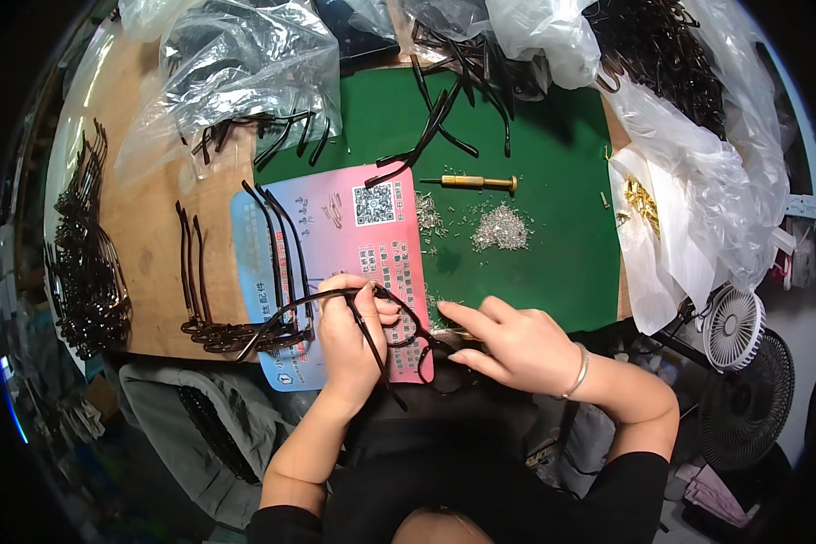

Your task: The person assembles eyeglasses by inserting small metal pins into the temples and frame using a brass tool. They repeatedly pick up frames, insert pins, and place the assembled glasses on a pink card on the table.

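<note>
Dark glasses frame (399,331), thin arms splayed (one pointing down), over the pink-blue card's lower edge

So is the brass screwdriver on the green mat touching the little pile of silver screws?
Apart. The head view shows bare green mat between the brass screwdriver and the silver screw pile.

The small screws (501,227) are too tiny to tell apart.

Bright, even light falls from above onto the green-matted wooden counter (553,263), with only soft, short shadows. Glare whitens the crumpled clear plastic bags (698,181) at the top and right. Fisheye distortion bends straight edges toward a dark circular rim; the centre is sharp, the periphery dim and smeared.
</note>
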### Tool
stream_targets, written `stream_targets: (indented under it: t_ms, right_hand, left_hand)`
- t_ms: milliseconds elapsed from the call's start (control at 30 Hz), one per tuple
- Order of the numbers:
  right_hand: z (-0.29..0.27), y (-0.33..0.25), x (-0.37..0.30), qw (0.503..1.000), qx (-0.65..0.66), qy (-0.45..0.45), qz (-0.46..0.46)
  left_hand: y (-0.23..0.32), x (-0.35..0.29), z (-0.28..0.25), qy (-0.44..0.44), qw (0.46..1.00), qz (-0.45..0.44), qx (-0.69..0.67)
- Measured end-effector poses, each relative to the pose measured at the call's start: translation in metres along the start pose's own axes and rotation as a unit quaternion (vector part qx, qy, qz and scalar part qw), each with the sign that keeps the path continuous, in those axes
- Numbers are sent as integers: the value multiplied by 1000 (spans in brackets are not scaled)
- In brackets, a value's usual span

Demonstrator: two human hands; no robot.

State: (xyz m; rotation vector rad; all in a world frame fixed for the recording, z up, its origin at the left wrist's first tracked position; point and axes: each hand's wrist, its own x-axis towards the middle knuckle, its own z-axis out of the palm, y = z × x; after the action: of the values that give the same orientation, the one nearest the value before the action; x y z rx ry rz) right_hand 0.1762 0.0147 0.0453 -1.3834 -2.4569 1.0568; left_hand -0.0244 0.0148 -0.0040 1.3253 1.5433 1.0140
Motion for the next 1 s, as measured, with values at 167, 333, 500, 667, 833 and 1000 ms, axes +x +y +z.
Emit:
stream_targets:
  t_ms: [167,333,500,667,833,1000]
  right_hand:
    - [8,-3,1,994,-105,11,5]
    - [-2,5,-10,997,-46,47,31]
    - [-17,15,-17,998,17,35,55]
    - [-7,11,-11,991,-115,63,2]
    - [11,13,-6,977,-186,102,-7]
    - [13,12,-7,966,-238,98,-29]
  left_hand:
    - [2,0,2,20,999,17,38]
    - [-2,5,-5,-38,985,121,113]
    - [0,7,-9,-102,965,194,142]
    - [-1,7,-9,-120,977,160,73]
    - [-3,1,-4,-90,986,129,62]
    - [-7,0,-1,-79,985,139,72]
